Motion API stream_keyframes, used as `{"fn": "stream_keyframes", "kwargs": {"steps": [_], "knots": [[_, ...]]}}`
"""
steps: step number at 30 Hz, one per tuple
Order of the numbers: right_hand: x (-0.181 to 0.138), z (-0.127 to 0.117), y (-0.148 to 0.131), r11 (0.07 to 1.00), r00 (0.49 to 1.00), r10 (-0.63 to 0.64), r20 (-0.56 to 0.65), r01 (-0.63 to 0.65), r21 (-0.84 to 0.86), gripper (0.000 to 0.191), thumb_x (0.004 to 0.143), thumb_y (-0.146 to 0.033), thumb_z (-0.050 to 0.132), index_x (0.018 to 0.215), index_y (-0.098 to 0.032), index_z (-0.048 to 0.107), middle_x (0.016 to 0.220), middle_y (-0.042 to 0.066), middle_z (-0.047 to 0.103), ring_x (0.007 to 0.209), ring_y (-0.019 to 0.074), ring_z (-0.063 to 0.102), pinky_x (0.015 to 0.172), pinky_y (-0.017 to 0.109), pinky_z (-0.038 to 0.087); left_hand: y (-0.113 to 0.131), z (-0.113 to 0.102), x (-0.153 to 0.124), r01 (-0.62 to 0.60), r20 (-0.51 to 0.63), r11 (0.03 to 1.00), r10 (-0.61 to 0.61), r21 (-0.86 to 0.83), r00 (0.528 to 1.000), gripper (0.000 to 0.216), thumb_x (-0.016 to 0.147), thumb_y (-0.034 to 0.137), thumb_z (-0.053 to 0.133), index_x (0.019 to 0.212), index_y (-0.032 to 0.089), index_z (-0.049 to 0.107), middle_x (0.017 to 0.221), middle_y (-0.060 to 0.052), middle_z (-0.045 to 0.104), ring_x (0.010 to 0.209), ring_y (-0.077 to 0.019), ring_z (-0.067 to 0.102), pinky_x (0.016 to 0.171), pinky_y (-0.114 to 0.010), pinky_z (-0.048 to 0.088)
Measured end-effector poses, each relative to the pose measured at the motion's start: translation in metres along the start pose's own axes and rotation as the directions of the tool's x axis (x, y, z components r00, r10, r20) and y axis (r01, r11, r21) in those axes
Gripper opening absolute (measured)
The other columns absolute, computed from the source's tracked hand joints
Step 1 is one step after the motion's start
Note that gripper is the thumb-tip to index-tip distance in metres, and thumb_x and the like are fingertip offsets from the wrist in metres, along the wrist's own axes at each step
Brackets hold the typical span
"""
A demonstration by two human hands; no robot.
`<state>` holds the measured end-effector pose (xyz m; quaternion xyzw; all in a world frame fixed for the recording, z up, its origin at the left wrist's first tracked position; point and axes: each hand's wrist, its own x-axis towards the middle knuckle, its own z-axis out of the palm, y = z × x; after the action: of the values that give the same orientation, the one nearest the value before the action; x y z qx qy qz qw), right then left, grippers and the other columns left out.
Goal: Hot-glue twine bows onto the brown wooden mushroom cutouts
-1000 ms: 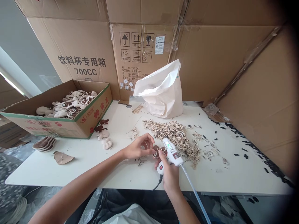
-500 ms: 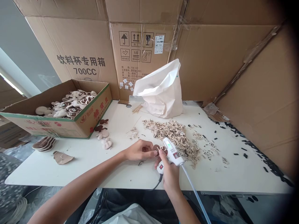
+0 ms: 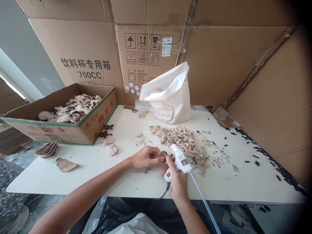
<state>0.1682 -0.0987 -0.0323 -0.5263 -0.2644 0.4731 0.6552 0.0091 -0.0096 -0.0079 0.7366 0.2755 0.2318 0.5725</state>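
My right hand (image 3: 177, 182) grips a white glue gun (image 3: 180, 160) near the front edge of the white table (image 3: 122, 185); its nozzle points at a small brown mushroom-shaped piece (image 3: 163, 155). My left hand (image 3: 145, 157) rests on the table with its fingers curled, pinching that brown piece against the tabletop. A heap of small pale bow-shaped bits (image 3: 185, 139) lies just beyond the gun. A clear glue stick (image 3: 203, 201) trails from the gun's back toward me.
An open carton (image 3: 97, 120) full of brown and cream mushroom pieces stands at the left. A white bag (image 3: 168, 96) sits at the back, before tall cardboard boxes (image 3: 92, 48). Loose mushroom pieces (image 3: 108, 143) and black scraps (image 3: 246, 152) lie about.
My left hand's fingers have lowered from a raised spread and closed onto the brown piece. The glue gun has stayed in nearly the same spot.
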Motion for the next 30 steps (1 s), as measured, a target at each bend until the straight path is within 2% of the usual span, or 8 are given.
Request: {"fn": "stream_keyframes", "kwargs": {"steps": [13, 20, 30], "knots": [[0.0007, -0.0014, 0.0025, 1.000, 1.000, 0.018, 0.003, -0.018, -0.007, 0.046, 0.079, -0.049, 0.089, 0.105, -0.019, 0.068, 0.064, -0.002, 0.066, 0.044, 0.0123, 0.055, 0.040, 0.022, 0.039, 0.0030, -0.0006, -0.0003, -0.005, -0.005, 1.000, 0.005, -0.011, 1.000, 0.037, 0.095, 0.048, 0.067, 0.094, 0.012, 0.068, 0.077, -0.004, 0.066, 0.064, -0.0101, 0.051, 0.058, -0.023, 0.037], [0.0020, -0.0020, 0.0040, 0.999, 0.999, 0.035, 0.002, -0.035, -0.002, 0.046, 0.077, -0.051, 0.090, 0.100, -0.018, 0.068, 0.072, 0.003, 0.072, 0.046, 0.0134, 0.057, 0.042, 0.024, 0.044, 0.0035, -0.0010, -0.0012, -0.019, -0.036, 0.999, 0.017, -0.043, 0.999, 0.042, 0.096, 0.055, 0.064, 0.093, 0.013, 0.064, 0.075, -0.002, 0.062, 0.062, -0.0096, 0.046, 0.058, -0.023, 0.036], [0.0030, -0.0030, 0.0064, 0.999, 0.999, 0.044, 0.022, -0.045, 0.016, 0.045, 0.079, -0.053, 0.087, 0.102, -0.018, 0.069, 0.073, 0.003, 0.072, 0.047, 0.0140, 0.058, 0.043, 0.025, 0.045, -0.0027, -0.0009, -0.0008, -0.002, -0.054, 0.994, -0.004, -0.107, 0.999, 0.045, 0.099, 0.058, 0.059, 0.093, 0.014, 0.062, 0.085, -0.005, 0.064, 0.074, -0.0135, 0.055, 0.065, -0.025, 0.044]]}}
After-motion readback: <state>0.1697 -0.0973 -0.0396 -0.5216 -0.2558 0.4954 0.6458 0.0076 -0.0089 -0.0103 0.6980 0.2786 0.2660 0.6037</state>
